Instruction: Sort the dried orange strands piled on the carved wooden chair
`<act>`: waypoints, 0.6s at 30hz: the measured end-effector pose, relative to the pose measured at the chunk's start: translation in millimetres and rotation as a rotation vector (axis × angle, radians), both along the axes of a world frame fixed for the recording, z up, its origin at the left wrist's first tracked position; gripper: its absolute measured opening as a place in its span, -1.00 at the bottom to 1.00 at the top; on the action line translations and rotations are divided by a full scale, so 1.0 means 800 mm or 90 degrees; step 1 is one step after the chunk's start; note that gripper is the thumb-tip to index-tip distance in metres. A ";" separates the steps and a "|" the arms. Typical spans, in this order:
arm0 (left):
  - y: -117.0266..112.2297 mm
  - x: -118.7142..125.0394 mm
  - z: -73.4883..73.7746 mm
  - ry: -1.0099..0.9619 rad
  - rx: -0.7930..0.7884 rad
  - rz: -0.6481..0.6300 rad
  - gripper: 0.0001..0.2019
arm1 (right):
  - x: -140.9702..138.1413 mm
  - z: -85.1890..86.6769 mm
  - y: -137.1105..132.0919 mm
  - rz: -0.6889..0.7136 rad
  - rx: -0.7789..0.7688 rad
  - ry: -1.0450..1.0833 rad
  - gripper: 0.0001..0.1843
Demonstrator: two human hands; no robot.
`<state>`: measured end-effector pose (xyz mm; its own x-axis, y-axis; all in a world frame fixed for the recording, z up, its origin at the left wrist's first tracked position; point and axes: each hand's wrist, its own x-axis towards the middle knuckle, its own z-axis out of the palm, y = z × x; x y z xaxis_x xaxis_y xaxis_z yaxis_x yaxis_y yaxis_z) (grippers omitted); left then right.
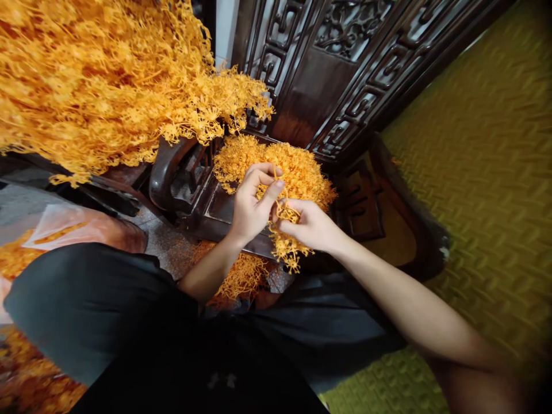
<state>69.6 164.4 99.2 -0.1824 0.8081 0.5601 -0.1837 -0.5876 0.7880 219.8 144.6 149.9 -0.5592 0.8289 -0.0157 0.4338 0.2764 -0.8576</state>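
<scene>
My left hand point(253, 202) is closed in a pinch, thumb against fingertips, on the end of a thin orange stem point(276, 172). Just to its right and slightly lower, my right hand point(311, 225) is closed around a small bunch of orange plastic flower stems point(291, 253). Its flower-like tips hang below the fingers, and loops of stem show above the thumb. Behind both hands, a heap of similar orange plastic pieces point(297, 167) lies on the dark wooden seat point(222, 202).
A much larger orange pile point(99, 86) rises at upper left, near a curved wooden armrest point(166, 172). Carved wooden panels point(319, 86) stand behind the seat. More orange stems point(241, 276) lie below it. A textured yellow-green surface point(483, 172) fills the right side.
</scene>
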 end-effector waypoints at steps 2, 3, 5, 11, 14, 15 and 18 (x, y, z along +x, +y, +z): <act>0.000 -0.002 0.002 -0.014 -0.002 0.001 -0.69 | 0.000 0.003 -0.001 0.026 -0.060 0.007 -0.98; 0.001 -0.003 0.002 -0.027 -0.004 0.001 -0.69 | 0.000 0.005 0.000 0.038 -0.085 0.007 -0.97; 0.002 -0.004 0.000 -0.052 -0.009 0.003 -0.69 | 0.001 0.007 0.001 0.048 -0.114 -0.002 -0.89; 0.005 -0.002 -0.003 -0.101 -0.030 0.042 -0.68 | 0.011 -0.001 0.009 0.038 -0.140 -0.054 -0.81; 0.012 -0.001 -0.011 -0.127 -0.042 0.053 -0.69 | 0.015 -0.007 0.015 0.031 -0.105 -0.112 -0.86; 0.017 -0.002 -0.015 -0.136 -0.050 0.049 -0.69 | 0.016 -0.008 0.016 0.019 -0.097 -0.134 -0.89; 0.036 -0.012 -0.029 -0.122 -0.110 -0.012 -0.67 | 0.016 -0.006 0.022 -0.048 -0.084 -0.199 -0.88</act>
